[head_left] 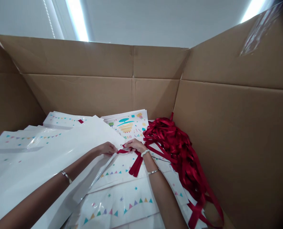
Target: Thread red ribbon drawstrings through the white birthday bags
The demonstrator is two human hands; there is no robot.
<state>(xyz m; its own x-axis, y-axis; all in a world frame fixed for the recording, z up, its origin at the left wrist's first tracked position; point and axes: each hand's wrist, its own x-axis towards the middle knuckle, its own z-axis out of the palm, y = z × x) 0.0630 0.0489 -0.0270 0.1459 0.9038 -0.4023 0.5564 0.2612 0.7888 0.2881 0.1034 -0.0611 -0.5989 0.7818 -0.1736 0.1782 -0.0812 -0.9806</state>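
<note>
My left hand (108, 148) is closed at the edge of a large white paper bag (84, 143), its fingertips touching a red ribbon (123, 151). The ribbon stretches across to my right hand (135, 144), whose fingers are pinched around it. Two cut ribbon tails (136, 166) hang below the right wrist. A small thin dark loop shows by the right fingertips; what it belongs to is unclear. Underneath lie several overlapping white bags (121, 198) printed with coloured bunting. Another printed bag (129, 124) with a cake picture and upside-down birthday lettering sits behind my hands.
A big tangled heap of red ribbon (173, 140) lies to the right, with strands trailing toward the front. Tall cardboard box walls (96, 92) enclose the back and both sides. More bunting-printed white bags (31, 136) are layered at the left.
</note>
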